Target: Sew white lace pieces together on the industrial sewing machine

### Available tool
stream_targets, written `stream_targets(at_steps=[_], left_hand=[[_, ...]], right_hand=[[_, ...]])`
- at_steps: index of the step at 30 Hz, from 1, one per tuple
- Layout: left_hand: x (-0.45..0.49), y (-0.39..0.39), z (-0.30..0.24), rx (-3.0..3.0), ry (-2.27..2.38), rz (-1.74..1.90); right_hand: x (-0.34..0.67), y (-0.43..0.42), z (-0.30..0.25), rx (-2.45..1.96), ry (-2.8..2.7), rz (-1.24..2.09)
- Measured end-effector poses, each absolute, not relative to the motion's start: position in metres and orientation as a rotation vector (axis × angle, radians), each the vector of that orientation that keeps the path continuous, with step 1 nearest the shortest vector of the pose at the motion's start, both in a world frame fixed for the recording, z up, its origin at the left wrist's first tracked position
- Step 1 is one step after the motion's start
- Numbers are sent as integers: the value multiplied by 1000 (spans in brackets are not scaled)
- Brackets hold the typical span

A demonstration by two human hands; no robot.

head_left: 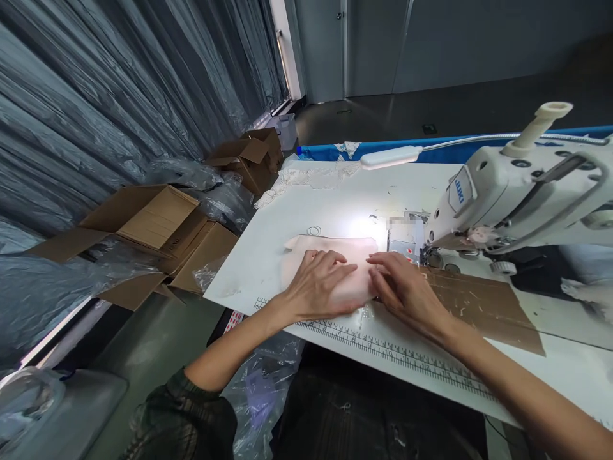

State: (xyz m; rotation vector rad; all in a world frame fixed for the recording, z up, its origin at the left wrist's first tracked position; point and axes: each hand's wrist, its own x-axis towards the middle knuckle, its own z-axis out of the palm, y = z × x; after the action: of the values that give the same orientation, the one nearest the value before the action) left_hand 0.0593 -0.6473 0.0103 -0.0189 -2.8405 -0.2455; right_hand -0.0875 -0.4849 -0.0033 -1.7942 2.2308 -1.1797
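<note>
A pale pink piece of fabric (330, 245) lies on the white sewing table, under a bright lamp spot. My left hand (322, 282) rests flat across it, fingers spread and pointing right; its lower edge is slightly blurred. At the fabric's right edge is my right hand (405, 284), its index finger and thumb apart with their tips touching the cloth. The fingers beneath that hand are partly hidden. Just beyond my right hand stands the white sewing machine (483, 191), its needle area (423, 254) to the right of the fabric.
A printed ruler (383, 348) runs along the table's near edge. Brown board (483, 306) lies below the machine head. A lamp (391, 157) and lace trim (306, 176) are at the back. Cardboard boxes (158, 217) and plastic sheeting stand left of the table.
</note>
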Motion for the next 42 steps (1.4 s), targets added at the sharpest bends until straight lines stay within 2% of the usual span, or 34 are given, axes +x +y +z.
stream_targets(at_steps=[4, 12, 16, 23, 30, 42], left_hand=[[46, -659, 2, 84, -2981, -252], [17, -711, 15, 201, -3063, -326], [26, -715, 15, 125, -3098, -298], [44, -718, 27, 145, -2902, -280], [44, -748, 24, 794, -2538, -220], [52, -758, 22, 721, -2513, -275]], right_hand=[[-91, -506, -20, -1953, 2261, -910], [-114, -565, -18, -1784, 2303, -1078], [-107, -519, -23, -1853, 2250, -1174], [-124, -416, -41, -1908, 2388, -1073], [-135, -412, -49, -1722, 2462, -1256], [-135, -409, -54, -1577, 2501, -1207]])
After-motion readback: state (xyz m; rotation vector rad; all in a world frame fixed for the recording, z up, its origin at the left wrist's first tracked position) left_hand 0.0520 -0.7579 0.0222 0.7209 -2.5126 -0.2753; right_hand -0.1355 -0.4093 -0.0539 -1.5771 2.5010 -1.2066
